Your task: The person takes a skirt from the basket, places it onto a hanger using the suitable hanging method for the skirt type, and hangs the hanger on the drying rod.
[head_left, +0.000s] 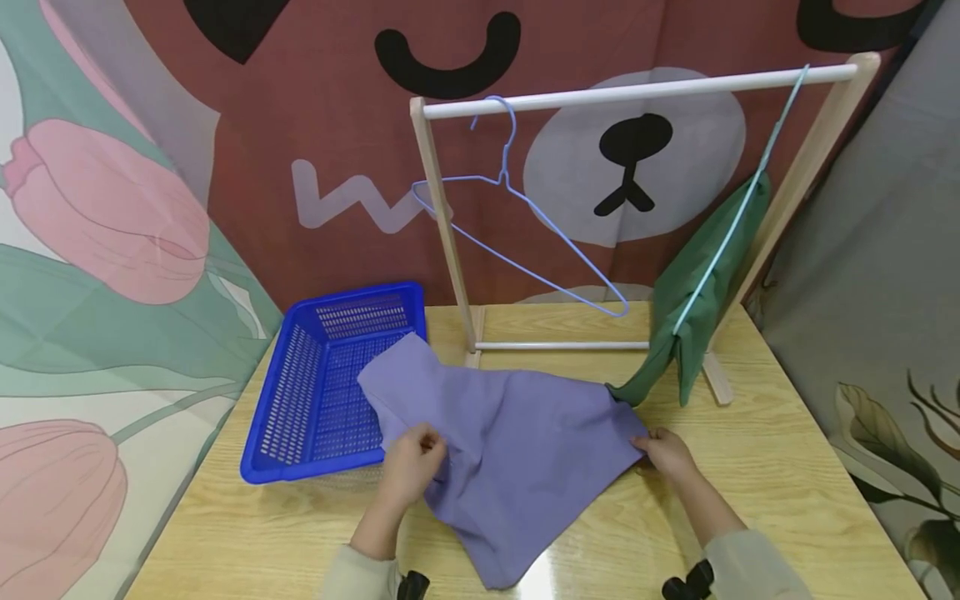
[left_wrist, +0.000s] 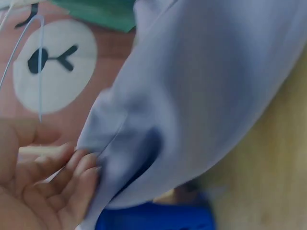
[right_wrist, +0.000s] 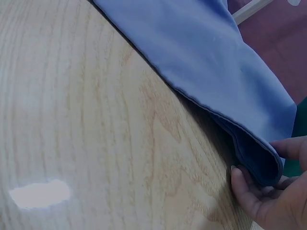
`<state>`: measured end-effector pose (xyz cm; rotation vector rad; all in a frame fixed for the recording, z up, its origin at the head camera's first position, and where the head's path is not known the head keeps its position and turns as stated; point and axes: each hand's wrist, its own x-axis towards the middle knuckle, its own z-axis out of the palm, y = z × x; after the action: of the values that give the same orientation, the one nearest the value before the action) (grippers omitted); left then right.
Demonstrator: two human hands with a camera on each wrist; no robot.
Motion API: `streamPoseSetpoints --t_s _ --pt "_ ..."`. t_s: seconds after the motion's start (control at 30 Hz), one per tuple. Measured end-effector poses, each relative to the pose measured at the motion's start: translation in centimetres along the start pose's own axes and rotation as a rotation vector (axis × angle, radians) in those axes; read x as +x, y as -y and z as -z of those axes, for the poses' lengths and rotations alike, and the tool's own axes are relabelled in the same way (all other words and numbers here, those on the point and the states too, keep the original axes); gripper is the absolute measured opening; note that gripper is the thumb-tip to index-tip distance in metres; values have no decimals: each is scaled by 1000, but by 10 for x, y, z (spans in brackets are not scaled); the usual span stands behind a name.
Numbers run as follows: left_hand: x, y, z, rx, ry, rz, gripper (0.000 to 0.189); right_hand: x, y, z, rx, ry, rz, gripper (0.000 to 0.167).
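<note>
A purple cloth garment [head_left: 525, 442] lies partly spread over the table, its upper left part draped over the rim of a blue basket [head_left: 322, 469]. My left hand [head_left: 412, 462] pinches a fold on its left side. At the garment's right corner, my right hand [head_left: 667, 452] grips the edge between thumb and fingers. The right wrist view shows a looped, doubled hem [right_wrist: 256, 158] at those fingers. In the left wrist view the fabric [left_wrist: 206, 91] bulges up beside the fingers, with a dark fold. The garment's exact kind cannot be told.
Behind stands a wooden rack with a white top bar [head_left: 637, 92]. An empty light-blue hanger [head_left: 504, 158] hangs at its left. A green garment [head_left: 682, 267] hangs at the right on a pale teal hanger [head_left: 772, 137], its lower end touching or close to the purple cloth.
</note>
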<state>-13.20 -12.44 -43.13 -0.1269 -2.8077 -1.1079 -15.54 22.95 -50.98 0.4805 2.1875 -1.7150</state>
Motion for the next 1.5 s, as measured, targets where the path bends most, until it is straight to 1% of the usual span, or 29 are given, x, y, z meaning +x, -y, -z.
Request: streamPoseSetpoints --t_s 0.07,0.1,0.13,0.17,0.2,0.23,0.3,0.37,0.4,0.47,0.5,0.53,0.57,0.6,0.67,0.77,0.8,0.83,0.87,0.97,1.07,1.1,1.2,1.27,1.3,1.33,1.4,1.47,1.5 --pt "12 3 10 18 -99 68 8 -2 -1 -2 55 4 -14 61" --pt "18 6 15 35 -130 107 14 -3 -1 -3 89 5 -21 58" --pt "24 11 19 61 -140 155 21 -4 -1 -4 108 7 -21 57" --pt "31 16 23 90 -135 203 29 -5 -1 -5 131 7 -20 56" --pt "38 21 27 107 -110 255 39 -6 -1 -6 149 10 -16 56" --pt "44 27 30 119 -72 310 48 -7 -2 -7 166 13 -13 55" --pt "53 37 34 111 28 409 63 -8 -4 -8 185 18 -9 51" --pt "60 46 36 37 125 503 72 -9 -6 -9 200 20 -3 48" --pt "62 49 36 -20 165 546 76 -9 -7 -10 208 18 -1 45" --pt "63 55 35 -172 220 611 80 -9 -10 -10 215 11 4 39" --pt "63 57 33 -251 230 634 82 -9 -11 -10 224 5 9 40" --pt "64 59 31 -329 222 650 83 -9 -12 -11 225 -3 15 39" --pt "64 61 29 -406 199 662 83 -9 -12 -11 224 -14 23 37" --pt "66 66 25 -471 151 665 90 -9 -12 -11 220 -30 32 36" --pt "67 68 21 -561 86 660 88 -9 -10 -11 215 -60 46 34" --pt "67 64 22 -624 0 638 80 -8 -6 -10 208 -99 59 27" --pt "66 61 23 -636 -11 624 76 -7 -4 -10 218 -105 59 29" --pt "63 53 28 -653 1 609 68 -6 -2 -8 224 -109 57 31" --pt "61 48 30 -669 2 588 65 -5 0 -6 233 -105 61 34" --pt "52 35 33 -714 16 508 56 0 4 1 278 -113 61 43" --pt "42 25 30 -734 60 431 46 4 8 9 303 -137 84 49" --pt "38 22 29 -732 73 404 43 6 8 10 329 -168 86 47" --pt "24 15 24 -728 129 331 34 12 11 16 325 -233 108 39" --pt "15 12 20 -711 184 283 30 18 12 19 306 -275 115 34" --pt "10 11 17 -685 212 252 28 20 12 21 291 -288 113 33" --pt "6 10 15 -658 248 225 27 24 11 22 249 -300 118 34" --pt "-3 9 9 -601 324 169 28 33 10 26 215 -313 119 37" --pt "-10 9 3 -555 389 126 32 45 2 31 226 -311 151 39" --pt "-12 9 1 -530 409 107 35 51 -2 34 248 -298 167 38"
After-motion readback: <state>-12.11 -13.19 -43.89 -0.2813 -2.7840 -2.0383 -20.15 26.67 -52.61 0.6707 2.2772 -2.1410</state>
